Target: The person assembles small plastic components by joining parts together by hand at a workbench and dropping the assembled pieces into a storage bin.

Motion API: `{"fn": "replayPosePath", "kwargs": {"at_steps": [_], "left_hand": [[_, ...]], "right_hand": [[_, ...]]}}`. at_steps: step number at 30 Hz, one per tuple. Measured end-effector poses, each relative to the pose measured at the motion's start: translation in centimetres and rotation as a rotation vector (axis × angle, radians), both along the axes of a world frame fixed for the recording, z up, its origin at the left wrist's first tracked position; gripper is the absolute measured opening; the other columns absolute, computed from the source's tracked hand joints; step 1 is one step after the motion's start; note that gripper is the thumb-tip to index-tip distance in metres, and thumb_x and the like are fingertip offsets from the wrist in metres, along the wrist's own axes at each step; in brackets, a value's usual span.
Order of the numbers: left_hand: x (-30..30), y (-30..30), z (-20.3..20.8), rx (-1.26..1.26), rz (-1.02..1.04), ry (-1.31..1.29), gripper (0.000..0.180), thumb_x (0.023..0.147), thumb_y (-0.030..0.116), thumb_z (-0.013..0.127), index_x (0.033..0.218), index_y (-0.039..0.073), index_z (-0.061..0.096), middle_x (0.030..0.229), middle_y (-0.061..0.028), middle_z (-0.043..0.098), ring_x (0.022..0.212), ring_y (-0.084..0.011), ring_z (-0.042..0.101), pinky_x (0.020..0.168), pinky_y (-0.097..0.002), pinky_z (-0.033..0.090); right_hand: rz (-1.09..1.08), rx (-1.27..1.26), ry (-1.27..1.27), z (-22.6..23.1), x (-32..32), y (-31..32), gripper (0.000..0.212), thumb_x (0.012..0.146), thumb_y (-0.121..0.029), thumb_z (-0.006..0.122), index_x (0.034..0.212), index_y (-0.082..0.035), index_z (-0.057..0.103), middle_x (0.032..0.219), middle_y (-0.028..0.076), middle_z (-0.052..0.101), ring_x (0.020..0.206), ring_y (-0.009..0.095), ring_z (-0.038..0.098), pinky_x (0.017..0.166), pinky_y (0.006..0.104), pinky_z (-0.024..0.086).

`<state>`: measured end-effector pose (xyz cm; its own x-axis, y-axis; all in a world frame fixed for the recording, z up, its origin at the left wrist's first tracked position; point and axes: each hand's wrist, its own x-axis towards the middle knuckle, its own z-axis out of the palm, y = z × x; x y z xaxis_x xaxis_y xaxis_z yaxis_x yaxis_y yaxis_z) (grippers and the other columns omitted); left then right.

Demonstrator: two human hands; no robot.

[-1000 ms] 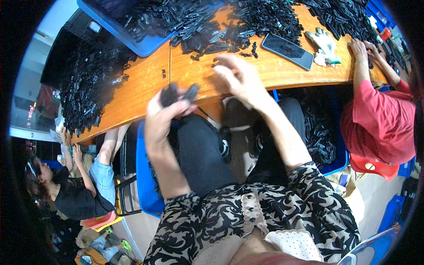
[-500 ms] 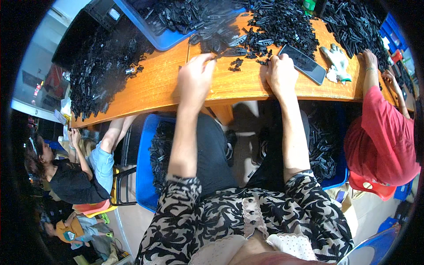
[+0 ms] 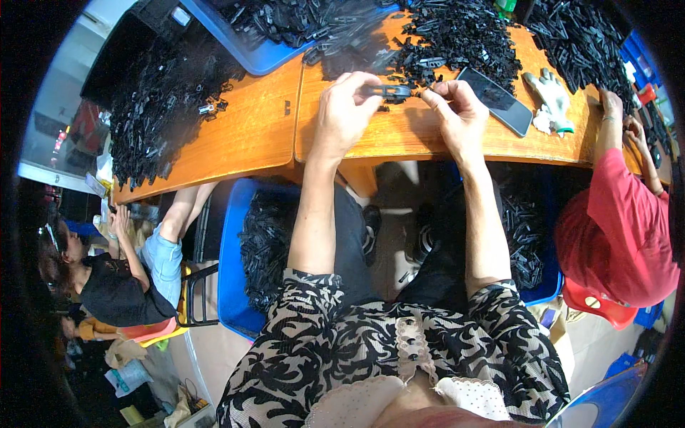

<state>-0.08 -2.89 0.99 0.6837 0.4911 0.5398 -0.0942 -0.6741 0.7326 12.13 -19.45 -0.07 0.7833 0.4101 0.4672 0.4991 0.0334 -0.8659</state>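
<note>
Over the wooden table [image 3: 250,139], my left hand [image 3: 344,110] is closed on a long black plastic part [image 3: 391,90] that points to the right. My right hand [image 3: 460,110] faces it from the other side, thumb and fingers pinched near the part's right end. Whatever small piece the right fingers grip is too small to make out. Just beyond both hands, a heap of small black plastic pieces [image 3: 464,43] covers the table, and a few loose ones lie under the held part.
A phone [image 3: 496,101] and a white glove [image 3: 549,103] lie right of my right hand. Far left is another black heap [image 3: 160,107], beside a blue tray [image 3: 264,64]. Blue bins [image 3: 232,264] flank my legs. People sit at both sides, one in a red shirt [image 3: 621,228].
My left hand has moved right and now holds a long black part. My right hand has lifted off the table edge of the heap and turned toward that part.
</note>
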Motion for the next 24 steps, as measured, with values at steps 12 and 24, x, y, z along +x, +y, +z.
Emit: {"fn": "replayPosePath", "kwargs": {"at_steps": [12,24], "left_hand": [[-1.6,0.0,0.2,-0.884,-0.712,-0.292,0.04,0.089,-0.004,0.068,0.128,-0.003,0.059,0.116,-0.0101,0.066,0.106,-0.0169,0.065,0.094,-0.0303,0.055],[-0.4,-1.1,-0.9,-1.195,-0.927,-0.349,0.038,0.103,0.012,0.056,0.138,-0.002,0.051,0.116,-0.0112,0.066,0.108,-0.019,0.066,0.096,-0.0367,0.055]], "right_hand": [[-0.025,0.136,-0.832,2.2,-4.5,0.7,0.021,0.076,0.003,0.077,0.095,-0.002,0.069,0.092,0.013,0.07,0.081,0.028,0.068,0.07,0.0356,0.056],[-0.107,0.132,-0.884,2.3,-5.5,0.8,0.023,0.074,0.005,0.077,0.096,-0.001,0.07,0.091,0.014,0.069,0.078,0.029,0.067,0.069,0.036,0.056]]}}
